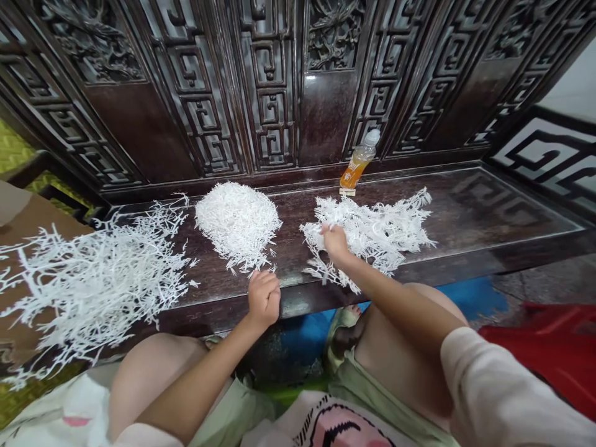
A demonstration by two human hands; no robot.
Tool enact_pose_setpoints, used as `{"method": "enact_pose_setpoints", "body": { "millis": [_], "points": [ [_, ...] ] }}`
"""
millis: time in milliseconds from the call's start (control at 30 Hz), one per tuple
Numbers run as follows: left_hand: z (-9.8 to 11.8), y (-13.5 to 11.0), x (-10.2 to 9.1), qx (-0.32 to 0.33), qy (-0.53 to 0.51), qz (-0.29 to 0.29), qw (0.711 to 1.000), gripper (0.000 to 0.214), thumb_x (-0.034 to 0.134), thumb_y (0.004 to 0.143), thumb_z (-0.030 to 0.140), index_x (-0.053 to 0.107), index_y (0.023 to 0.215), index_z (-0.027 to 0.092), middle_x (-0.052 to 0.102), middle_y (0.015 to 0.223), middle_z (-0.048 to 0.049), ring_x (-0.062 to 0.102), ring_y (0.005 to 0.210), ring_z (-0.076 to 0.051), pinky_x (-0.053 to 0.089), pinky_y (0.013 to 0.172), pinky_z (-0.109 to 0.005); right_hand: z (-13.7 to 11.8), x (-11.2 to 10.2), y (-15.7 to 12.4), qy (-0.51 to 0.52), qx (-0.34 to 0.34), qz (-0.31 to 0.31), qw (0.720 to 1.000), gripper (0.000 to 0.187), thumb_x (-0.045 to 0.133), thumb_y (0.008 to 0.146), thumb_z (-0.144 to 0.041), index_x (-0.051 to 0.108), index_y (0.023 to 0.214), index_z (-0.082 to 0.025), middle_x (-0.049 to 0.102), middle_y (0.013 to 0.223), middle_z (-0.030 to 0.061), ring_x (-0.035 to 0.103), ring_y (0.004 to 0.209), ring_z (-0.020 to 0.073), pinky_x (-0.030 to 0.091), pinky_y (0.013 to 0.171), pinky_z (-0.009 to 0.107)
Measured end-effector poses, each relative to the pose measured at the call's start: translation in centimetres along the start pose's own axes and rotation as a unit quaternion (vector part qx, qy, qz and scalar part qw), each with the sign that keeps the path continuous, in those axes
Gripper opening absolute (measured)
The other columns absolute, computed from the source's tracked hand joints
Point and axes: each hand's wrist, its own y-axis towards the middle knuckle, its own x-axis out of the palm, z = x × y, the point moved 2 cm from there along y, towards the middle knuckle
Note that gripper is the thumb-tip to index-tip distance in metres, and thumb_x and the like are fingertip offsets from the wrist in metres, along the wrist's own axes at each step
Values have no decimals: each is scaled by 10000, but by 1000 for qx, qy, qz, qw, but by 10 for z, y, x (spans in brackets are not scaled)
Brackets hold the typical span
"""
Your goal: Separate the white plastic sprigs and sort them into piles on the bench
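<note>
Pinching white branching sprigs (367, 233) in the right hand (334, 242)
The left hand (263, 300) sat curled shut at the edge of the dark carved wooden bench (465, 211), nothing visible in it. From it, a dense white mound (237, 223) lay at 12 o'clock, a sprawling pile (88, 285) at 9 o'clock, and an orange-drink bottle (358, 160) at 1 o'clock.

I'm wearing a loose, long-sleeved off-white top (507, 388) with a black-outlined pink print (338, 425) on its front. Pale green shorts (372, 397) show on either side of that print, and my right hand (334, 242) and left hand (263, 299) are bare.
</note>
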Motion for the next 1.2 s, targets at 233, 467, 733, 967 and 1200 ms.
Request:
{"method": "enact_pose_setpoints", "body": {
  "millis": [233,467,733,967,1200],
  "points": [
    [-40,26,4,-203,17,-24,979,187,382,746,221,560,799,204,563,786,-29,494,696,-155,352,673,-275,-8,27,-29,85,-12,-323,942,343,459,767,-411,578,608,-131,485,486,-26,402,444,63,317,499,201],
    [-51,20,21,-271,-168,-78,945,208,442,715,298,604,793,193,590,826,-38,523,793,-180,373,747,-299,-6,31,-45,121,37,-380,916,278,517,758,-356,610,639,-122,568,552,-3,426,460,53,319,498,194],
    [-34,19,25,-349,-348,-93,865,236,541,625,317,581,815,182,584,728,8,501,677,-128,357,647,-240,-13,28,-46,154,33,-399,903,316,529,740,-407,633,658,-120,629,638,33,450,529,65,330,551,204],
    [-34,18,29,-344,-322,-118,874,198,477,671,357,557,664,176,529,624,15,456,601,-114,353,613,-233,-3,34,-39,116,40,-366,922,314,534,722,-385,536,521,-144,507,491,-25,374,435,52,285,487,204],
    [-25,25,25,-281,-247,-164,913,218,345,713,251,429,523,185,441,537,21,418,558,-120,321,566,-238,-3,33,-38,90,-13,-276,957,335,497,720,-373,462,465,-158,450,460,-33,373,452,64,298,507,201]
  ]
}}
